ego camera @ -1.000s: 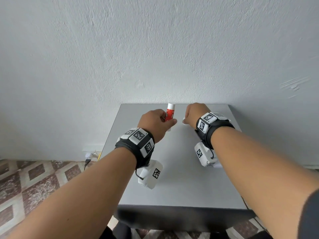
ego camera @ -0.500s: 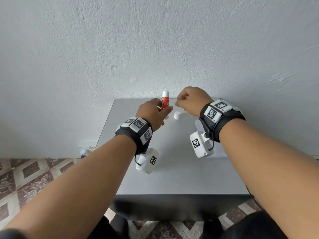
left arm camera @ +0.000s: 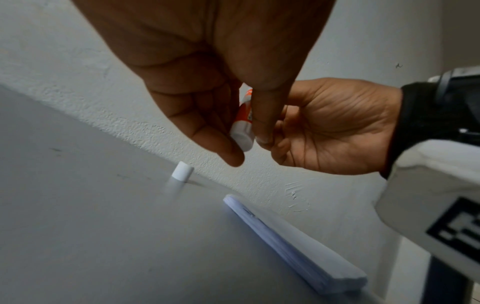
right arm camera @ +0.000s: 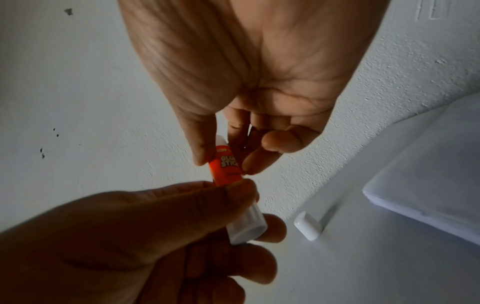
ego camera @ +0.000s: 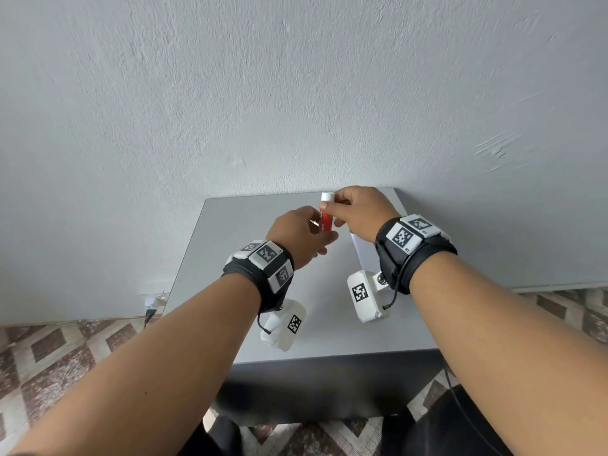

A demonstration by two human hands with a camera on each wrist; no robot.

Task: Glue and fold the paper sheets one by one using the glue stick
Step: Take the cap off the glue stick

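Note:
A red glue stick [ego camera: 325,221] with white ends stands nearly upright above the back of the grey table [ego camera: 214,291]. My left hand [ego camera: 320,240] grips its lower half, its white base [right arm camera: 246,228] poking out below the fingers. My right hand [ego camera: 335,213] pinches the upper part of the stick [right arm camera: 225,164] between thumb and fingers. The white cap [left arm camera: 182,173] lies off the stick on the table [right arm camera: 363,267], shown as a cap [right arm camera: 307,228] in the right wrist view. A stack of white paper sheets [left arm camera: 293,242] lies to the right, mostly hidden under my right wrist in the head view.
The table's back edge meets a white textured wall [ego camera: 296,110]. The paper stack [right arm camera: 428,185] lies close to the cap, near the table's right side. A plug and cable [ego camera: 152,307] lie on the patterned floor to the left of the table.
The cap came to rest on the table beside the stick. My right hand then swung back left and took hold of the glue stick's upper part. My left hand kept its grip.

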